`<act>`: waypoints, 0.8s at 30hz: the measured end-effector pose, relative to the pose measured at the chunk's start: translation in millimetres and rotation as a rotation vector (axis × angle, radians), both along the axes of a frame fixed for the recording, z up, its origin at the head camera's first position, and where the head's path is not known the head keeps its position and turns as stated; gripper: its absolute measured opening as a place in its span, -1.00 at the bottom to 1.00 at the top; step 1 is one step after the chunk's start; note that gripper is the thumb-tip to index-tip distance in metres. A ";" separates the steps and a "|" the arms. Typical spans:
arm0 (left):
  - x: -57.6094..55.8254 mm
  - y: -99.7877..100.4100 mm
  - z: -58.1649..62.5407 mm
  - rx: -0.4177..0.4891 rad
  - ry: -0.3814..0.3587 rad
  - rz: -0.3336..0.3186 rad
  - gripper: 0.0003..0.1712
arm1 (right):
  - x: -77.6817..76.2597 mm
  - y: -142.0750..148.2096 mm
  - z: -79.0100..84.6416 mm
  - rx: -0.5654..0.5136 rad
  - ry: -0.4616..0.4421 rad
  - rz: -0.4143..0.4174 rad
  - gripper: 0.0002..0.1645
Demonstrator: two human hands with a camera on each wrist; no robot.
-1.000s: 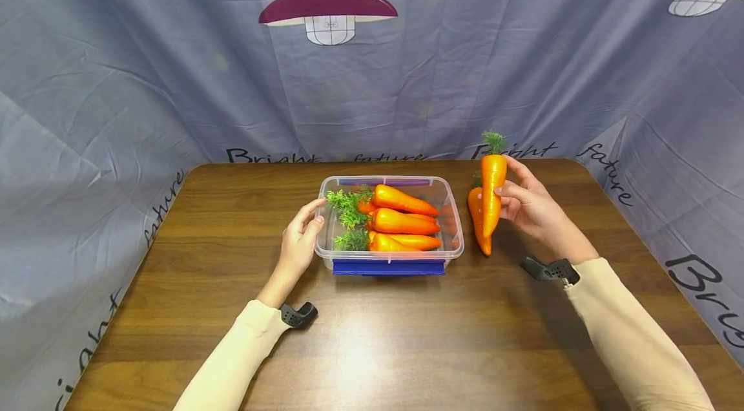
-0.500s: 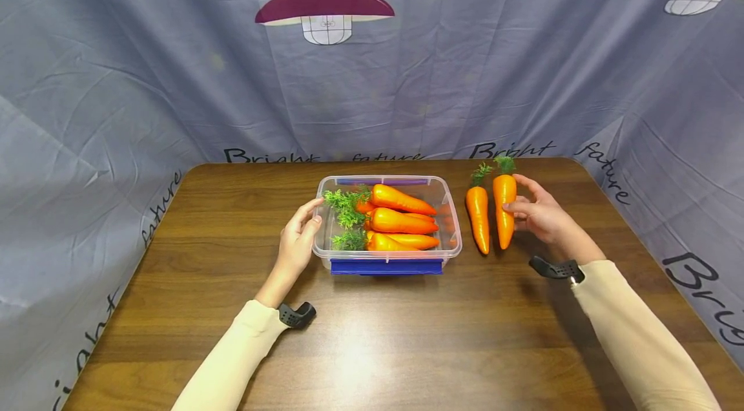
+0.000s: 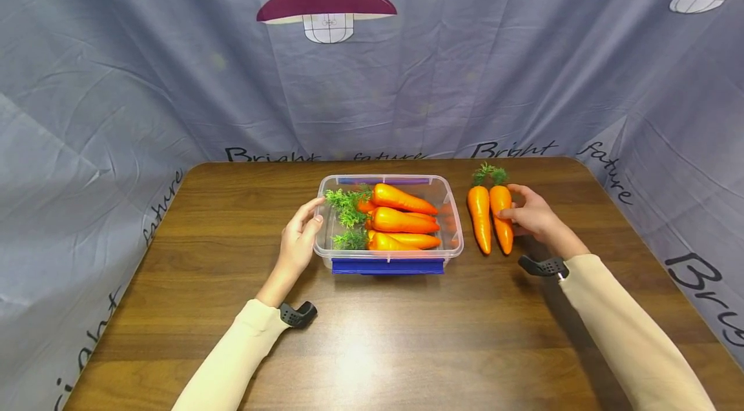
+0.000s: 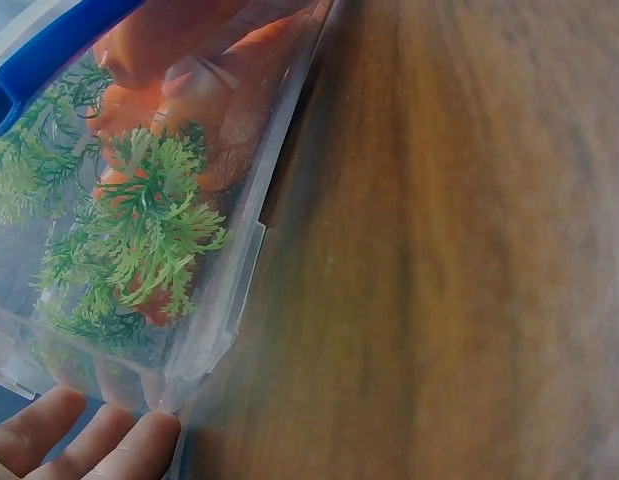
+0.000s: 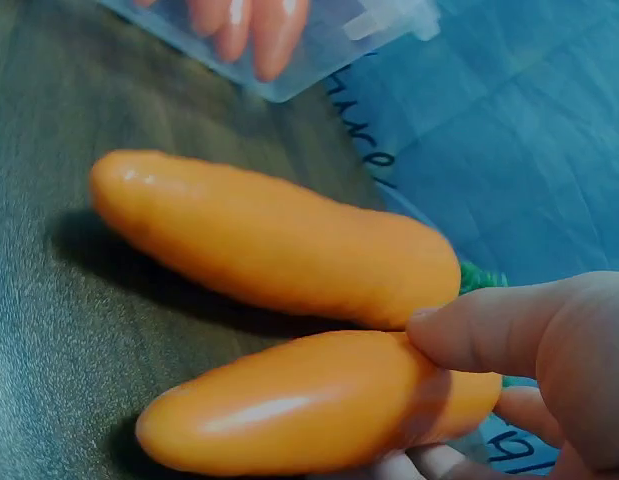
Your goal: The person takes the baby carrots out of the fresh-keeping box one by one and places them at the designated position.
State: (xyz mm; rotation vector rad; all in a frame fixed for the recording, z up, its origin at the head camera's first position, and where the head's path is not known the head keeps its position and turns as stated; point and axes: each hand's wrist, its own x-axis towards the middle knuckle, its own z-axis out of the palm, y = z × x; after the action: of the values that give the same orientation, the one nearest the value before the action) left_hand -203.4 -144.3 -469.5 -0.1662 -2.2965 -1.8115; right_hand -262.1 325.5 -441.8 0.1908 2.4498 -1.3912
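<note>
On the right of the table, my right hand (image 3: pixel 531 214) pinches an orange carrot (image 3: pixel 502 220) between thumb and fingers near its leafy end. Another carrot (image 3: pixel 479 220) lies close along its left side, tips toward me. In the right wrist view the thumb presses on top of the held carrot (image 5: pixel 309 405), and the other carrot (image 5: pixel 279 240) lies beside it. My left hand (image 3: pixel 298 243) rests against the left end of a clear plastic box (image 3: pixel 389 254), its fingertips (image 4: pixel 139 445) touching the outer wall. Several carrots (image 3: pixel 403 220) with green tops lie inside.
The box has blue clips (image 3: pixel 388 266) on its long sides. Under everything is a brown wooden table (image 3: pixel 232 204). A grey-blue curtain (image 3: pixel 465 75) with printed lamps and lettering hangs at the table's back and sides.
My right hand has lowered its carrot from above the other carrot onto the table, first to the right, then back left against it. The left hand and box have stayed put.
</note>
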 end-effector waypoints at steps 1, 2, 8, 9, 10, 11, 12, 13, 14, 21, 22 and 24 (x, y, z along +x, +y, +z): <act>0.1 0.0 0.1 0.002 0.003 0.002 -0.54 | -0.8 -1.2 0.5 0.025 0.004 0.002 0.08; 0.0 0.0 0.0 0.003 0.003 0.003 -0.54 | -1.5 -2.5 1.0 0.045 0.008 0.003 0.07; -0.4 0.3 -0.8 -0.003 0.004 0.007 -0.54 | -3.7 -6.9 0.6 0.061 0.007 -0.007 0.03; -0.2 0.3 -0.7 -0.003 0.007 0.009 -0.54 | -3.7 -7.3 0.5 0.060 0.008 -0.010 0.03; -0.5 0.3 -0.7 -0.006 0.010 0.008 -0.54 | -3.4 -7.4 0.3 0.057 0.010 -0.013 0.02; -0.7 0.5 -0.7 -0.005 0.012 0.007 -0.54 | -3.3 -7.1 -0.1 0.060 0.013 -0.016 0.01; -0.7 0.6 -0.6 -0.004 0.017 0.006 -0.54 | -3.1 -7.1 -0.4 0.058 0.014 -0.019 0.01; -0.9 0.5 -0.7 -0.002 0.018 0.006 -0.54 | -3.1 -6.9 -0.6 0.056 0.015 -0.021 0.00; -1.1 0.5 -0.7 -0.003 0.019 0.004 -0.54 | -2.9 -6.8 -0.8 0.053 0.016 -0.024 0.00; -1.0 0.0 -1.5 -0.001 0.010 0.003 -0.54 | -4.2 -6.4 -2.0 0.054 0.018 -0.017 -0.04; -1.2 0.0 -2.1 -0.001 0.008 0.003 -0.54 | -4.7 -6.4 -2.3 0.057 0.020 -0.013 -0.04; -1.2 0.2 -2.4 0.001 0.004 0.002 -0.54 | -5.5 -6.6 -3.0 0.061 0.025 -0.004 -0.05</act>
State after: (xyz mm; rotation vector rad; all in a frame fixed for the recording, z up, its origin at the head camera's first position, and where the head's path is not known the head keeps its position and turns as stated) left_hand -204.6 -144.1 -472.0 -0.1677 -2.2921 -1.8096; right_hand -267.6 318.9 -444.8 0.1936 2.5157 -1.3298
